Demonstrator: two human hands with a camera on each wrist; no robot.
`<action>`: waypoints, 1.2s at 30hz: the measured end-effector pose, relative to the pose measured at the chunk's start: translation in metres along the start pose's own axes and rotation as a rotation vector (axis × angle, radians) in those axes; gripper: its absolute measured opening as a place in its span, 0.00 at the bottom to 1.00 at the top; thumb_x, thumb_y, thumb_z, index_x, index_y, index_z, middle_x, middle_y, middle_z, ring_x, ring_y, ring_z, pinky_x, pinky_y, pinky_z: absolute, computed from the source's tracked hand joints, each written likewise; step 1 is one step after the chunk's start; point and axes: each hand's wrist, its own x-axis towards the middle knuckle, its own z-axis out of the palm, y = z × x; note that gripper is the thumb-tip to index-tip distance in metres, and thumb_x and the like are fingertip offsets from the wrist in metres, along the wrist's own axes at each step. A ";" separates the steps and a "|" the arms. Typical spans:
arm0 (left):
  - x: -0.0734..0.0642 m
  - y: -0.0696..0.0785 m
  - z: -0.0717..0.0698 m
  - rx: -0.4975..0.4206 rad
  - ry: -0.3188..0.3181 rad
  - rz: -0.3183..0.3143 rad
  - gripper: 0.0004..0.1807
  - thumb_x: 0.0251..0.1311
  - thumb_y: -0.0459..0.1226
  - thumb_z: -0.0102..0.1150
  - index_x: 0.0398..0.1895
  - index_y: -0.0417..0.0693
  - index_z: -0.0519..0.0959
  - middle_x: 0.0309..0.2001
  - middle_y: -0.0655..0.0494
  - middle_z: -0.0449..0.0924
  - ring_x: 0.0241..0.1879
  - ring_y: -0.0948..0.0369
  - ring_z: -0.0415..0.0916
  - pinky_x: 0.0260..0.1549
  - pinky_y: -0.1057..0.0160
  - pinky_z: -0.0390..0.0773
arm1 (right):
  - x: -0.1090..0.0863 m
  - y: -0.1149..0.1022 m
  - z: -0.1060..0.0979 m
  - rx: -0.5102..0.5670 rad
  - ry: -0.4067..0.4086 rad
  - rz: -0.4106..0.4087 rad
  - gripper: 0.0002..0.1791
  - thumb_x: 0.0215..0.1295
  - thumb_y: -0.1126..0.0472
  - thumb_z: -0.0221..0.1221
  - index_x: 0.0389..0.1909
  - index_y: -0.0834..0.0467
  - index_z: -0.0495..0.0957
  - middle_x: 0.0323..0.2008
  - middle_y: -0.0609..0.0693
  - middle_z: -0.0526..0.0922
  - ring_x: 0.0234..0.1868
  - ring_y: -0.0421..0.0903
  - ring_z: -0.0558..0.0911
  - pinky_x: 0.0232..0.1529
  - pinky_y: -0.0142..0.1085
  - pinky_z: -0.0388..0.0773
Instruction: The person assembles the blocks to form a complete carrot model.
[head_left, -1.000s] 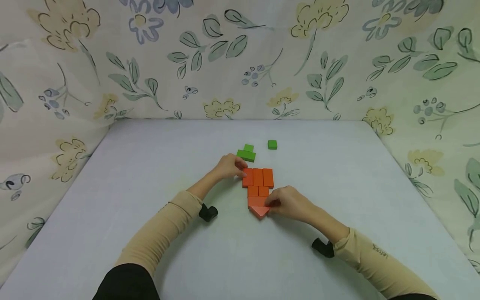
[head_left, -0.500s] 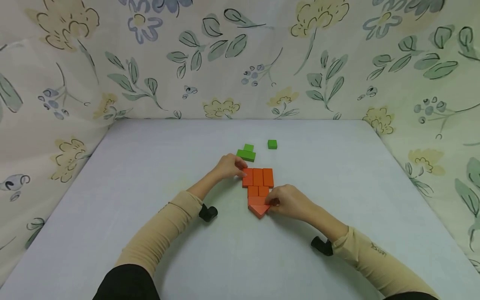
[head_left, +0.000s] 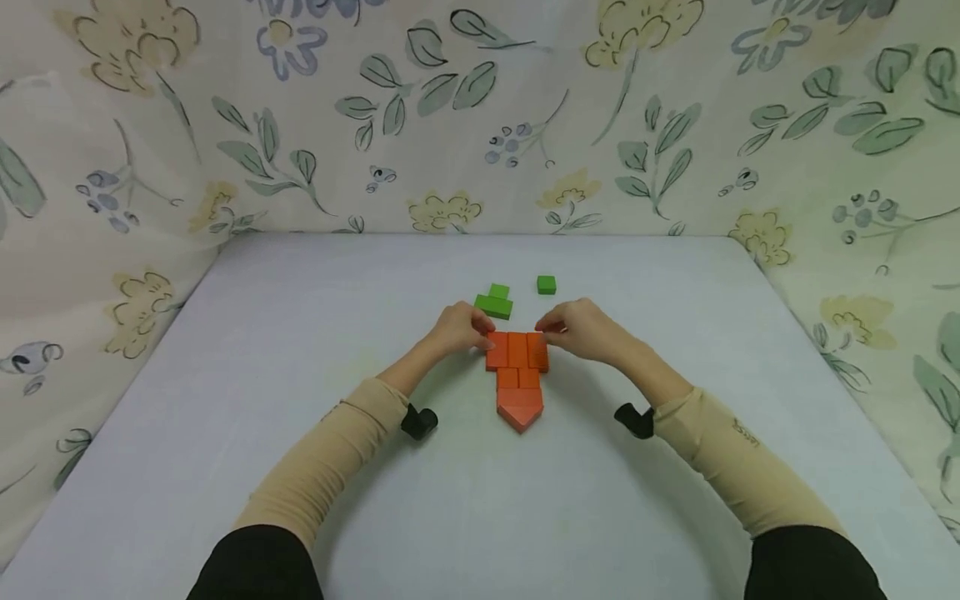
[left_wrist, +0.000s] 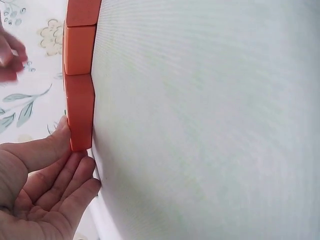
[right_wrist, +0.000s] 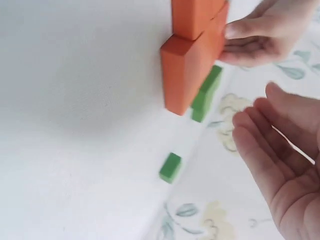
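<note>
Orange blocks lie together on the white table (head_left: pixel 330 350), forming a wide top row, a narrower stem and a point facing me. My left hand (head_left: pixel 456 328) is at the upper left corner of the left block (head_left: pixel 497 352). In the left wrist view, its thumb touches one face of that orange block (left_wrist: pixel 80 112), with the relaxed fingers at the block's end. My right hand (head_left: pixel 588 331) is near the far end of the right block (head_left: pixel 537 353). In the right wrist view, this right hand (right_wrist: pixel 285 155) has loosely extended fingers, apart from the blocks. A triangular block (head_left: pixel 520 415) forms the tip.
Beyond the orange shape, a small green block (head_left: pixel 498 291) touches a longer green block (head_left: pixel 493 307). Another green cube (head_left: pixel 546 285) stands alone to their right. Floral cloth (head_left: pixel 465 133) hangs behind the table and along its sides.
My right hand has let go of the triangular tip and moved away from me to the right block's far end. The tip sits flush under the stem. My left hand stays put.
</note>
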 end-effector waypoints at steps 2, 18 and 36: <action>0.000 0.001 0.000 0.003 0.006 -0.017 0.16 0.52 0.32 0.72 0.46 0.39 0.84 0.42 0.49 0.85 0.43 0.55 0.77 0.46 0.61 0.75 | 0.019 0.003 0.003 -0.008 0.006 0.049 0.12 0.64 0.69 0.60 0.47 0.71 0.82 0.42 0.61 0.85 0.43 0.53 0.83 0.44 0.42 0.81; 0.005 0.008 -0.004 0.001 0.013 -0.084 0.15 0.51 0.31 0.72 0.44 0.39 0.86 0.42 0.48 0.85 0.39 0.57 0.73 0.41 0.63 0.74 | 0.094 0.017 0.031 -0.028 -0.003 0.238 0.21 0.63 0.67 0.62 0.55 0.73 0.76 0.50 0.65 0.81 0.51 0.56 0.78 0.54 0.46 0.75; 0.004 0.006 -0.002 -0.012 0.020 -0.100 0.15 0.52 0.32 0.72 0.44 0.40 0.86 0.42 0.48 0.84 0.40 0.57 0.72 0.41 0.63 0.73 | 0.068 0.045 0.018 0.025 -0.012 0.037 0.17 0.61 0.67 0.64 0.48 0.73 0.80 0.44 0.65 0.84 0.46 0.57 0.81 0.50 0.47 0.77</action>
